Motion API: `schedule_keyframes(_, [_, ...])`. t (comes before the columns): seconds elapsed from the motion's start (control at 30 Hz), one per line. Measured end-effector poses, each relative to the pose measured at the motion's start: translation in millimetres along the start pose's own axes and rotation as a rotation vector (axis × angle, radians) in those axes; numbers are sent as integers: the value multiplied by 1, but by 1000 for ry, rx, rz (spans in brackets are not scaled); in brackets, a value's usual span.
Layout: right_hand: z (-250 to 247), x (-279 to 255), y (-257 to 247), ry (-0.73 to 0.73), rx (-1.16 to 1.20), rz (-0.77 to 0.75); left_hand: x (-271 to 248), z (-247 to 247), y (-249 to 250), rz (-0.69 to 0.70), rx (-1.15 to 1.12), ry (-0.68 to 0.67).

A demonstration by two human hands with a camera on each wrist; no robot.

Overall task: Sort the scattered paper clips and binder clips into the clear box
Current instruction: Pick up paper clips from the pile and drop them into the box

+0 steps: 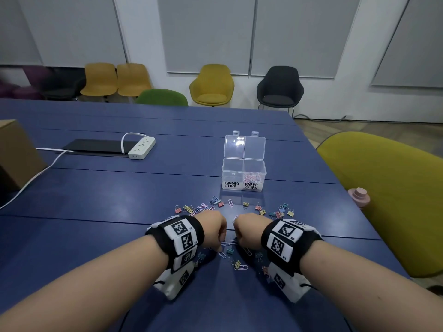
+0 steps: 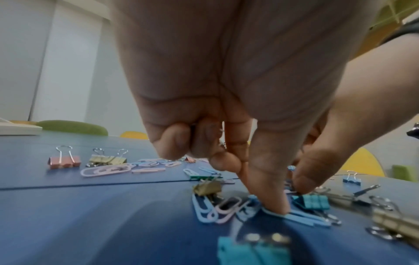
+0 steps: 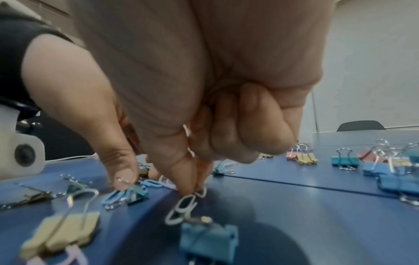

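The clear box [image 1: 244,174] stands open on the blue table [image 1: 119,236]; its right cell, labelled PAPER CLIPS, holds several clips, and I see nothing in the left BINDER CLIPS cell. Pastel paper clips [image 1: 203,207] and binder clips [image 1: 280,213] lie scattered before it. My left hand [image 1: 221,238] [image 2: 288,200] points down, its thumb tip on a blue paper clip [image 2: 301,217] and index finger close beside. My right hand [image 1: 239,236] [image 3: 192,190] pinches at a white paper clip [image 3: 181,208] on the table, with a pink clip [image 3: 186,130] tucked in its curled fingers.
A teal binder clip [image 2: 311,201] lies between the hands, and gold [image 3: 63,231] and blue [image 3: 208,238] binder clips lie nearer me. A power strip [image 1: 142,147] and cardboard box [image 1: 16,152] sit far left. A pink bottle [image 1: 359,196] and yellow chair [image 1: 388,192] are at the right edge.
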State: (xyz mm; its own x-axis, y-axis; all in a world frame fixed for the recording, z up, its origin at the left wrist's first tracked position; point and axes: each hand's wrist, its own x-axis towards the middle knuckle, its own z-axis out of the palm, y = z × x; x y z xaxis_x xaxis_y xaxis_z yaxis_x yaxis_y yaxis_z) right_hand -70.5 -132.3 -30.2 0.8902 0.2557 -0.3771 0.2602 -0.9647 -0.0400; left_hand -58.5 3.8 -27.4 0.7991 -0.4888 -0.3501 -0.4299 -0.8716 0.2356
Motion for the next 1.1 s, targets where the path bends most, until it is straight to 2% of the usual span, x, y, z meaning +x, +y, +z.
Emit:
schedule_keyframes(0.13, [-1,-3,6,-21,26,-25,3,2,-1,-6,50,-20])
schedule_keyframes(0.27, [0,-5,21,-32,319,11,3,5,0,-29,161,-94])
schedule_keyframes(0.33, [1,-10,28,-66,624,49,1,4,1,-20,175,-114])
schedule_keyframes(0.43, [3,-16,34,-104,1310,87,0,-6,-3,-8,41,-46])
schedule_keyframes(0.5, [4,-19,39,-99,1603,62,1,-15,-9,5,-175,30])
schedule_keyframes(0.53, [4,-20,41,-98,1702,33,1,-19,-11,1,-358,56])
schedule_keyframes(0.67, [5,-20,41,28,1983,-59,0,-23,-12,-17,-1339,152])
schedule_keyframes(0.73, [6,-17,38,116,2079,-91,1,-22,-11,0,-1553,144])
schedule_keyframes(0.8, [5,-14,35,158,2150,-102,1,-22,-11,26,-1643,102])
schedule_keyframes(0.87, [4,-10,35,148,2221,-104,5,-21,-13,-7,-1702,69])
schedule_keyframes(0.93, [1,-8,37,75,2249,-108,10,-21,-15,-72,-1727,22])
schedule_keyframes(1.0, [-3,-6,43,-35,2147,-38,15,-25,-18,-165,-1704,-106])
schedule_keyframes(1.1, [-9,-4,57,-153,1766,121,23,-35,-20,-257,-1454,-351])
